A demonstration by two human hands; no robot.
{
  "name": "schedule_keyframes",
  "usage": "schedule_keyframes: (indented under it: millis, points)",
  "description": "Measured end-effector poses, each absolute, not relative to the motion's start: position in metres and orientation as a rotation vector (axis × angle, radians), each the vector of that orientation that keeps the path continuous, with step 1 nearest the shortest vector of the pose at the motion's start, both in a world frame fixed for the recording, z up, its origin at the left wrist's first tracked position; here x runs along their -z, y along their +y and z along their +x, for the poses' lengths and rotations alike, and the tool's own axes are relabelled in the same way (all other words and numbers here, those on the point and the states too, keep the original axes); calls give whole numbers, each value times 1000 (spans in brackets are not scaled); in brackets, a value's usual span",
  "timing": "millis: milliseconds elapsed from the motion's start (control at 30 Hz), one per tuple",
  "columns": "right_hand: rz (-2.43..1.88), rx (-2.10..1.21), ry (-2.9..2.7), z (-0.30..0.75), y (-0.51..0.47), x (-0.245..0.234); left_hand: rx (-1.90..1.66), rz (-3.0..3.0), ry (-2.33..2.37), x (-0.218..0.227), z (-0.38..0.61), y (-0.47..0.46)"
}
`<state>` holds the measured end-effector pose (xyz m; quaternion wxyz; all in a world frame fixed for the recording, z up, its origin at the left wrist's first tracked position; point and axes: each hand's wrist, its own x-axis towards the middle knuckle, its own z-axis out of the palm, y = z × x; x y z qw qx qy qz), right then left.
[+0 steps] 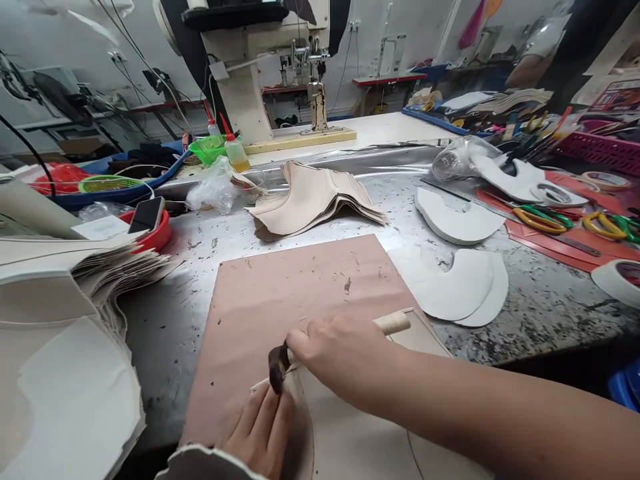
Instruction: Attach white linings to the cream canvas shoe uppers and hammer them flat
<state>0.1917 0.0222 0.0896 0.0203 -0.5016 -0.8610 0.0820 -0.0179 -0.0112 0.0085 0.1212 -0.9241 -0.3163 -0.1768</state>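
Observation:
My right hand (340, 357) is closed round a wooden-handled brush (393, 323), whose dark bristle tip (276, 365) touches the edge of a beige cut piece (350, 433). That piece lies on a pink board (280, 293) at the near middle of the bench. At the bottom edge, my left hand (260, 433) presses flat on the same piece just below the bristles, fingers stretched out.
A tall stack of cream pieces (65, 313) fills the left. A beige pile (310, 200) lies beyond the board and white curved pieces (460, 280) to its right. Scissors (543, 219), tape rolls (620, 277), glue bottles (235, 150) and a sewing machine (260, 73) stand further back.

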Motion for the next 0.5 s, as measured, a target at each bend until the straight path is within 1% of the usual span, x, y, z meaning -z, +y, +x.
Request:
schedule_keyframes:
  millis: [133,300,400,500]
  points:
    - [-1538,-240,-2687,190,25,-88,498,-2620,-811,-12,-17,-10]
    - [-1508,-228,-2673,181,32,-84,493,-2583,-828,-20,-12,-12]
    - [-1476,-296,-2696,177,35,-84,456,-2579,-799,-21,-11,-15]
    - [-1531,-307,-2631,182,32,-85,497,-2638,-884,-17,-12,-17]
